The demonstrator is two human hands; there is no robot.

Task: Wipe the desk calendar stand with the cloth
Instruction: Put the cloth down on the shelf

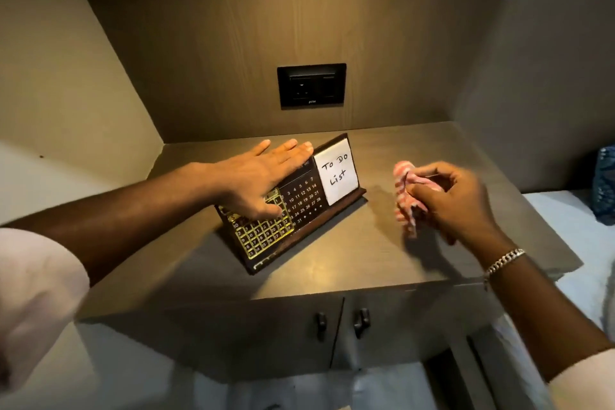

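Note:
A dark wooden desk calendar stand (304,206) sits slanted on the cabinet top, with a date grid, a gold slider frame and a white "To Do List" note on its right end. My left hand (259,176) lies flat over the stand's top left part, fingers spread and thumb on the front face. To the right of the stand, my right hand (449,200) is closed around a bunched pink-and-white striped cloth (407,196), held just above the surface and apart from the stand.
The cabinet top (332,263) is a small brown surface in a wall niche, with two door handles (342,323) below its front edge. A black socket plate (311,85) is on the back wall. A bed with a blue patterned item (604,186) lies at the right.

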